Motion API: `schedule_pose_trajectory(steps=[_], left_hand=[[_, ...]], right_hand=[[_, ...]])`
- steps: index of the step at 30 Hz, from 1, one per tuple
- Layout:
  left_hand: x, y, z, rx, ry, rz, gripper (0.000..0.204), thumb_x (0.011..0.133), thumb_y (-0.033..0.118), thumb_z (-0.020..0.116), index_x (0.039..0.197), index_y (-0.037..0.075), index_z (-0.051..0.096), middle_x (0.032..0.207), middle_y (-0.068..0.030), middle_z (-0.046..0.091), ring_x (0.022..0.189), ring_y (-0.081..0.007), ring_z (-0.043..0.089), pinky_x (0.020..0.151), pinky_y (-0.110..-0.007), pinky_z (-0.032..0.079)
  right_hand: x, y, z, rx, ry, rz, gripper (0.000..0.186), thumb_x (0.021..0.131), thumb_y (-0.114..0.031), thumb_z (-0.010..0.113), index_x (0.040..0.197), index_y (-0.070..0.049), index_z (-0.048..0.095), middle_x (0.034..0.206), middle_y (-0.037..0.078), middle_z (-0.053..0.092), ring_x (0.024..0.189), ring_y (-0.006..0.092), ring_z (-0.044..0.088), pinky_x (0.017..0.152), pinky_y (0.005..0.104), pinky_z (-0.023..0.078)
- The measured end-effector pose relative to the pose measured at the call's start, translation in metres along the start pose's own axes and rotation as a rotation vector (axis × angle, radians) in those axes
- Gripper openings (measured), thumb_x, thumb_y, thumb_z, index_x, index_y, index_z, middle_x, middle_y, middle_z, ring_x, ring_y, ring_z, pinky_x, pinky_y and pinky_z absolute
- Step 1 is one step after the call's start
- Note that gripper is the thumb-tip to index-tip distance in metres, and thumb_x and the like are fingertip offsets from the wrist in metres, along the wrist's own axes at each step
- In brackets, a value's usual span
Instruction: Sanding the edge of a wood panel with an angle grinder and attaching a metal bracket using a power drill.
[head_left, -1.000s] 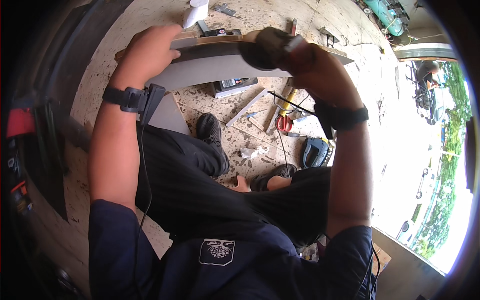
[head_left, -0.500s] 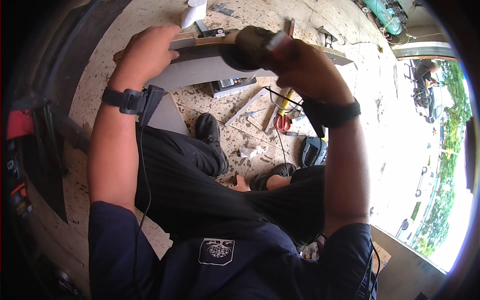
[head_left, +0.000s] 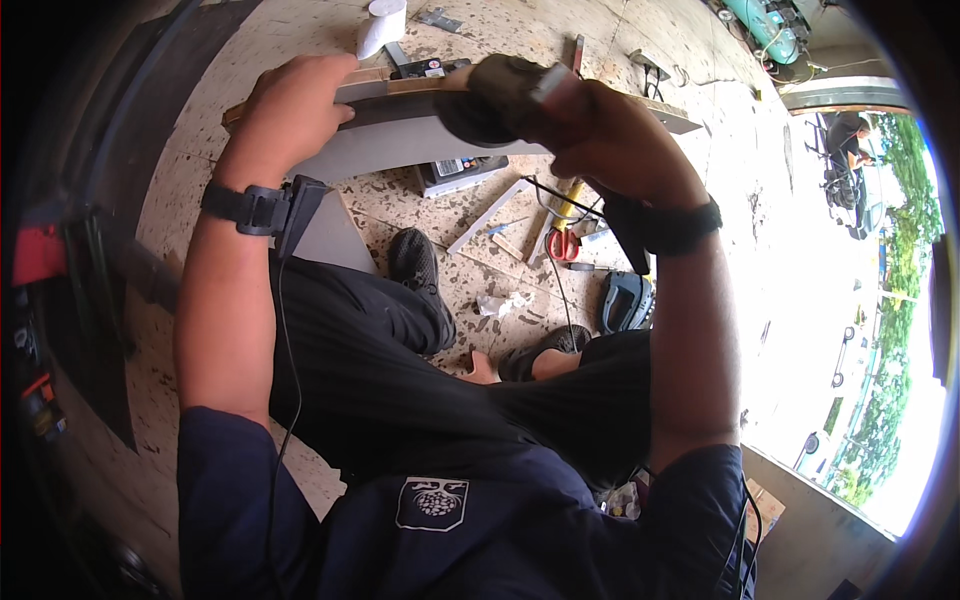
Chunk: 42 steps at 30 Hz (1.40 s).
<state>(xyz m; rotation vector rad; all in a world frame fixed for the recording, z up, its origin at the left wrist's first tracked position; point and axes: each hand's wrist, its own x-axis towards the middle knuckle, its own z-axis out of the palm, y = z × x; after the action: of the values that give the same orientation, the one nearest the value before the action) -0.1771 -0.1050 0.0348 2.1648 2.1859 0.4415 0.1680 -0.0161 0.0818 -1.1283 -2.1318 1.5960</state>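
My left hand (head_left: 295, 110) is closed over the left end of a long, slightly curved panel (head_left: 400, 145), with a grey face and a wooden strip along its top. My right hand (head_left: 625, 140) grips a dark power tool with a round disc, which looks like an angle grinder (head_left: 505, 88). The disc is at the panel's upper edge, right of the middle. I cannot tell whether it touches. The fingertips of my left hand are partly hidden behind the panel's edge.
Beneath the panel lie a boxed battery (head_left: 455, 175), red-handled scissors (head_left: 562, 245), a blue-grey power tool (head_left: 626, 302) and crumpled paper (head_left: 505, 303). A white container (head_left: 382, 25) stands beyond. A teal tank (head_left: 768, 30) is at far right; a person (head_left: 848, 150) is outside.
Both hands and the tool keep nearly the same places along the panel. The panel and my left hand appear shifted very slightly left.
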Motion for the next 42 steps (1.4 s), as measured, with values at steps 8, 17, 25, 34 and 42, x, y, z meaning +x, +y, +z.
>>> schedule_pose_trajectory(steps=[8, 17, 25, 34, 42], left_hand=[[0.001, 0.004, -0.005, -0.012, -0.053, -0.039, 0.047, 0.086, 0.011, 0.082, 0.129, 0.005, 0.067, 0.118, -0.0234, 0.072, 0.113, -0.0439, 0.068, 0.097, -0.050, 0.055], [0.003, -0.001, 0.002, -0.048, 0.003, -0.001, 0.048, 0.086, 0.011, 0.082, 0.131, 0.005, 0.067, 0.122, -0.0218, 0.071, 0.115, -0.0428, 0.067, 0.098, -0.049, 0.055], [0.006, 0.010, -0.009, -0.014, -0.160, -0.099, 0.049, 0.084, 0.009, 0.082, 0.130, 0.003, 0.066, 0.123, -0.0229, 0.070, 0.118, -0.0436, 0.065, 0.098, -0.049, 0.054], [-0.001, -0.006, 0.002, -0.036, -0.021, -0.007, 0.052, 0.085, 0.009, 0.082, 0.134, 0.004, 0.065, 0.126, -0.0226, 0.070, 0.120, -0.0427, 0.064, 0.101, -0.048, 0.053], [0.000, 0.003, -0.005, -0.031, -0.005, -0.021, 0.050, 0.087, 0.012, 0.082, 0.134, 0.007, 0.067, 0.123, -0.0199, 0.073, 0.117, -0.0411, 0.068, 0.101, -0.049, 0.055]], right_hand=[[-0.018, 0.009, -0.029, -0.278, 0.211, 0.043, 0.043, 0.073, 0.003, 0.077, 0.116, 0.001, 0.073, 0.104, 0.013, 0.079, 0.099, 0.0243, 0.075, 0.087, 0.0376, 0.059], [-0.021, 0.025, -0.028, 0.335, 0.043, -0.043, 0.057, 0.075, 0.018, 0.070, 0.129, 0.004, 0.062, 0.123, 0.013, 0.073, 0.113, 0.0228, 0.071, 0.091, 0.0349, 0.059], [-0.020, 0.000, -0.015, 0.263, 0.128, 0.058, 0.050, 0.075, 0.015, 0.070, 0.123, 0.004, 0.067, 0.113, 0.010, 0.075, 0.101, 0.0196, 0.071, 0.085, 0.0333, 0.059], [-0.022, 0.015, -0.040, 0.192, 0.155, 0.120, 0.061, 0.074, 0.020, 0.068, 0.132, 0.005, 0.060, 0.124, 0.015, 0.072, 0.116, 0.0257, 0.071, 0.094, 0.0373, 0.060], [-0.009, 0.004, -0.018, -0.171, 0.129, 0.085, 0.055, 0.075, 0.016, 0.072, 0.128, 0.004, 0.063, 0.115, 0.012, 0.075, 0.107, 0.0221, 0.073, 0.088, 0.0348, 0.060]])
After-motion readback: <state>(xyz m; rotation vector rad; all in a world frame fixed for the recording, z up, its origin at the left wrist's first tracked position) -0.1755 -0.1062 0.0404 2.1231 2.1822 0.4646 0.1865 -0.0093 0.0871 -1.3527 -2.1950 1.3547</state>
